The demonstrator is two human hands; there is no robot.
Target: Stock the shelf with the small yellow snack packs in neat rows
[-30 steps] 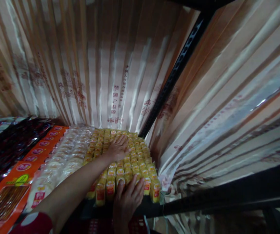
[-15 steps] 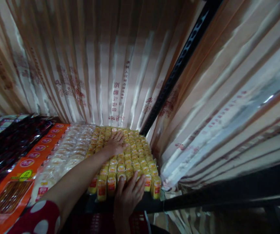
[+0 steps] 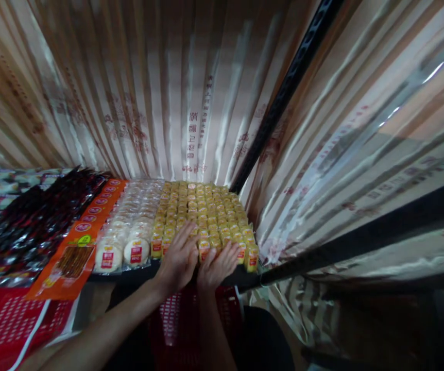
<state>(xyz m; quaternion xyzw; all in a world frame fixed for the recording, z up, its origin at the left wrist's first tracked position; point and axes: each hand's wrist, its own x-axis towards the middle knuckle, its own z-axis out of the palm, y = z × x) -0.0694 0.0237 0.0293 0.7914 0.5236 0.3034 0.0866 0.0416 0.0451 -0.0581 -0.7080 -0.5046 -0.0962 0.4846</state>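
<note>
Rows of small yellow wrapped cakes (image 3: 214,208) stand packed on a dark shelf (image 3: 241,278), with red and white labels on the front ones. My left hand (image 3: 177,257) is at the front edge of these rows, fingers stretched forward and apart. Beside it, my right hand (image 3: 218,267) rests against the front cakes, its fingers also stretched out. Neither hand grips a cake. The faces of some front cakes are hidden behind my hands.
Left of the cakes lie clear-wrapped round white cakes (image 3: 136,250), orange snack packs (image 3: 77,255) and dark shiny packets (image 3: 32,226). Red baskets (image 3: 13,319) are below the shelf. A black metal post (image 3: 284,98) rises before a pleated, printed curtain (image 3: 160,103).
My left hand has drawn back from the far middle of the yellow cakes to their front edge, beside my right hand. The view has shifted, showing more of the red baskets.
</note>
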